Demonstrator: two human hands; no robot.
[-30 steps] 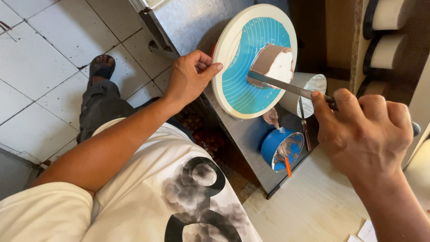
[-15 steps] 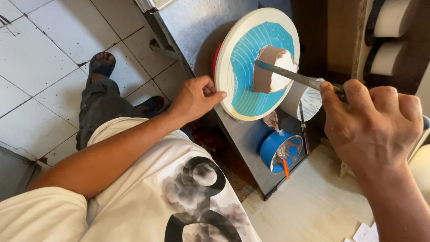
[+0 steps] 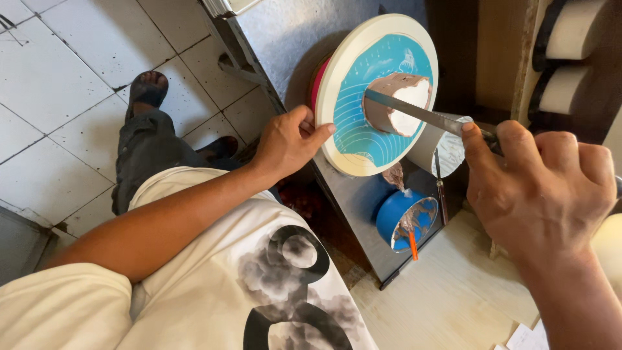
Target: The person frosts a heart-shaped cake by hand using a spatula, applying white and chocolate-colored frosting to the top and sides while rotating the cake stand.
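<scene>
A round turntable with a cream rim and a blue top stands on a grey counter. On it sits a small round cake, white on top with brown cream on its side. My left hand grips the turntable's near rim. My right hand holds a long metal spatula whose blade lies flat against the cake.
A blue bowl with brown cream and an orange-handled tool stands beside the turntable. A metal cup is next to it. Pale wooden surface lies to the right. White floor tiles and my sandalled feet are at left.
My left hand slid down along the turntable's rim, and the turntable has turned. The cake's position under the spatula has shifted as it turned.
</scene>
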